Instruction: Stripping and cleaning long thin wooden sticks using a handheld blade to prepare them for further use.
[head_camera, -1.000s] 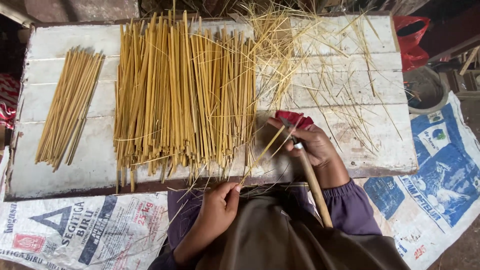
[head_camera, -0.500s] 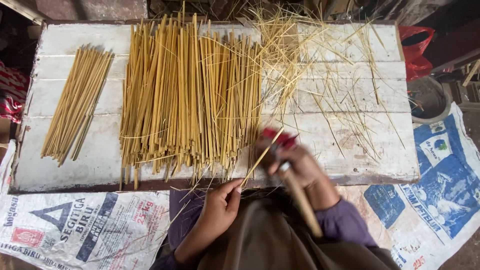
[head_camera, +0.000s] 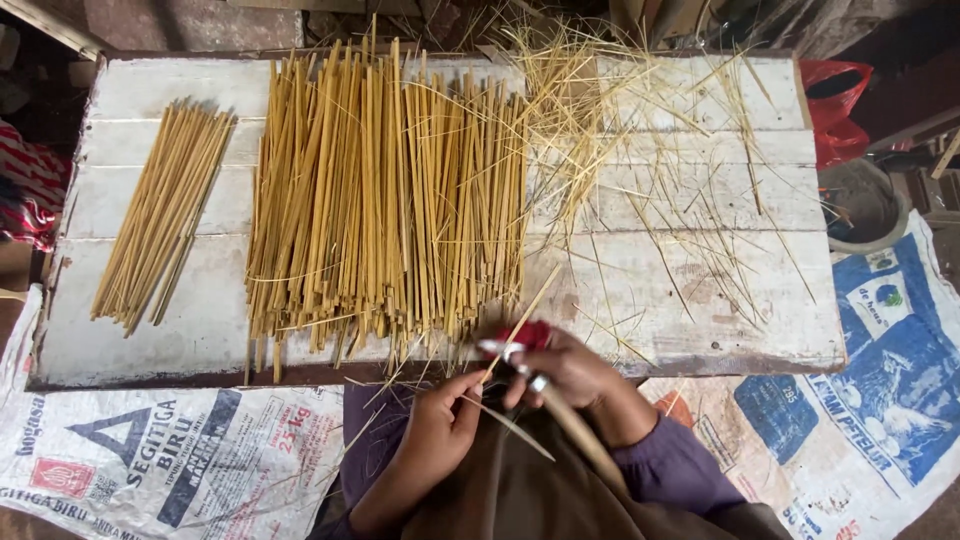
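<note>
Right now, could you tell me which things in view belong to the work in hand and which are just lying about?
In use:
- bamboo stick, pinched by the left hand
- knife with a long wooden handle, in the right hand
- red cloth under the right hand
- large stick pile and small bundle

Lying about:
- loose shavings
- printed sacks
- red bag
- grey basin

The person wears a long-sleeved purple top whose sleeves end in gathered cuffs at the wrists of the left hand (head_camera: 440, 425) and right hand (head_camera: 575, 375), with a smooth olive-brown cloth draped over the lap, and both hands bare, without gloves.
</note>
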